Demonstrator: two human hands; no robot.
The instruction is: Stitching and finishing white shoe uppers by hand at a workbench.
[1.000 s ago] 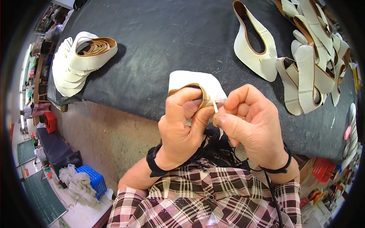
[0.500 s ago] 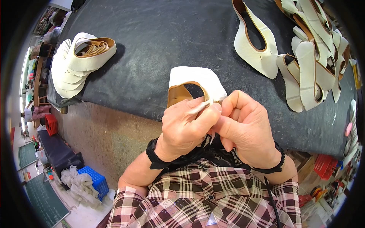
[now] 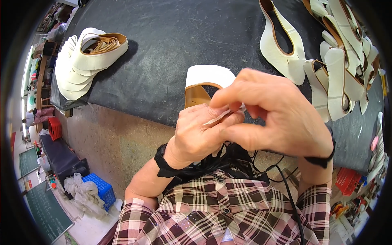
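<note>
My left hand [image 3: 200, 128] is closed on a white shoe upper [image 3: 210, 73] with a tan lining, held over the table's near edge. Between its thumb and fingers lies a thin white strip [image 3: 217, 117]. The upper's right part is hidden behind my hands. My right hand [image 3: 273, 110], slightly smeared by motion, arches over the left one. Its thumb and forefinger are apart, with the forefinger tip close to the strip and the thumb at the left hand's edge. Nothing shows in its grasp.
On the dark table [image 3: 163, 53] sits a fanned stack of white uppers [image 3: 77, 73] at the left. A single upper [image 3: 292, 67] lies at the right, beside a heap of more [image 3: 337, 77]. Black cords [image 3: 288, 188] hang near my lap. A blue crate [image 3: 102, 192] stands lower left.
My right hand has risen and swung over the left, and its pinch has loosened, with thumb and forefinger parting. The left hand keeps hold of the upper. The view has shifted slightly.
</note>
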